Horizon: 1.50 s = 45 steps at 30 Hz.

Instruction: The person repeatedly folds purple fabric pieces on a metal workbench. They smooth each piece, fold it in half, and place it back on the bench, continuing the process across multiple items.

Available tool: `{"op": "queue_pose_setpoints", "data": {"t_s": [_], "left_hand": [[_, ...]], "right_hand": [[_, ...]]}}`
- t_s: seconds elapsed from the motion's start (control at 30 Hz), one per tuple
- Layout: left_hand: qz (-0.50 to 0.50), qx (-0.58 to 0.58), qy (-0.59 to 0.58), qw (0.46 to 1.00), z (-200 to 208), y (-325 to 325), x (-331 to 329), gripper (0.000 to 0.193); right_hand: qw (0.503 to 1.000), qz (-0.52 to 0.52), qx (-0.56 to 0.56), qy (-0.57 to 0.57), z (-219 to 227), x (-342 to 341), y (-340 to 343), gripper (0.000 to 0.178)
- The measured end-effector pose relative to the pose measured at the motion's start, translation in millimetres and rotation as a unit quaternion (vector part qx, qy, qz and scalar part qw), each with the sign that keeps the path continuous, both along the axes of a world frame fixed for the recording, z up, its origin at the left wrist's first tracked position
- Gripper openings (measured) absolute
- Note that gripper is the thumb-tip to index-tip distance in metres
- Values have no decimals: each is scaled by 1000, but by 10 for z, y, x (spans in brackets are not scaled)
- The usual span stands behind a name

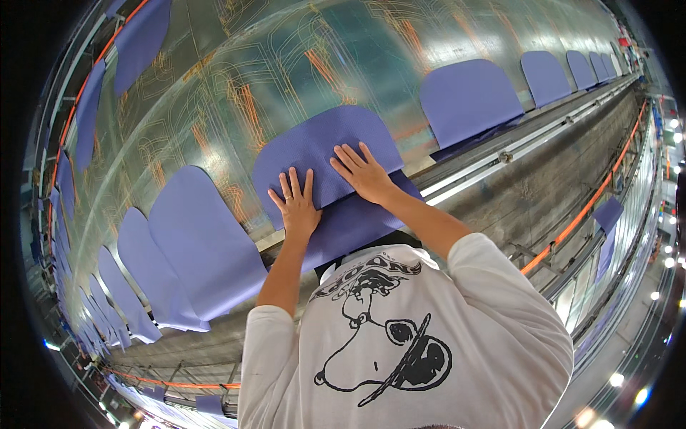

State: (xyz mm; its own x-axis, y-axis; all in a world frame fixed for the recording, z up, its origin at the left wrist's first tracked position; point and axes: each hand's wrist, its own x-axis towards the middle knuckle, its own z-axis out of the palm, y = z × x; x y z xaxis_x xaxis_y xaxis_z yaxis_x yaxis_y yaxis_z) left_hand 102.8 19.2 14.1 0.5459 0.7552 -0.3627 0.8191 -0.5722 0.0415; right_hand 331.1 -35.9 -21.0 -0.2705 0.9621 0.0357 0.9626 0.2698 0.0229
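Observation:
A purple, round-cornered sheet of leather-like material [314, 146] lies on the glossy metal worktop in front of me. My left hand [297, 209] rests flat on its lower left part, with the fingers spread. Farther right, my right hand [363, 174] presses on the same sheet, palm down and fingers stretched out. Below the near edge of this sheet, more purple material [343, 227] hangs over the worktop's edge against my body. Whether the two are one folded piece or separate layers, I cannot tell.
The worktop [286, 50] carries many fine yellow and orange lines. Overlapping purple sheets [204, 243] lie to the left, and another sheet [471, 100] lies to the right, with several beyond it. A metal rail [493, 163] runs along the edge. An orange strip [593, 204] borders the right side.

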Motion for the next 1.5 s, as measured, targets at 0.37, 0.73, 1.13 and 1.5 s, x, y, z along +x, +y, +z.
{"op": "queue_pose_setpoints", "data": {"t_s": [0.37, 0.73, 1.13, 1.5], "left_hand": [[73, -114, -349, 927, 374, -357, -617, 41], [527, 15, -412, 743, 840, -1500, -1811, 35], [807, 161, -518, 233, 94, -1923, -5446, 84], [593, 207, -739, 243, 531, -823, -7592, 21]], "right_hand": [[946, -58, -57, 314, 801, 433, -828, 46], [786, -223, -106, 566, 357, 50, -1243, 30], [638, -226, -334, 656, 738, -2758, -484, 42], [669, -358, -234, 608, 190, -3334, -414, 27]]}}
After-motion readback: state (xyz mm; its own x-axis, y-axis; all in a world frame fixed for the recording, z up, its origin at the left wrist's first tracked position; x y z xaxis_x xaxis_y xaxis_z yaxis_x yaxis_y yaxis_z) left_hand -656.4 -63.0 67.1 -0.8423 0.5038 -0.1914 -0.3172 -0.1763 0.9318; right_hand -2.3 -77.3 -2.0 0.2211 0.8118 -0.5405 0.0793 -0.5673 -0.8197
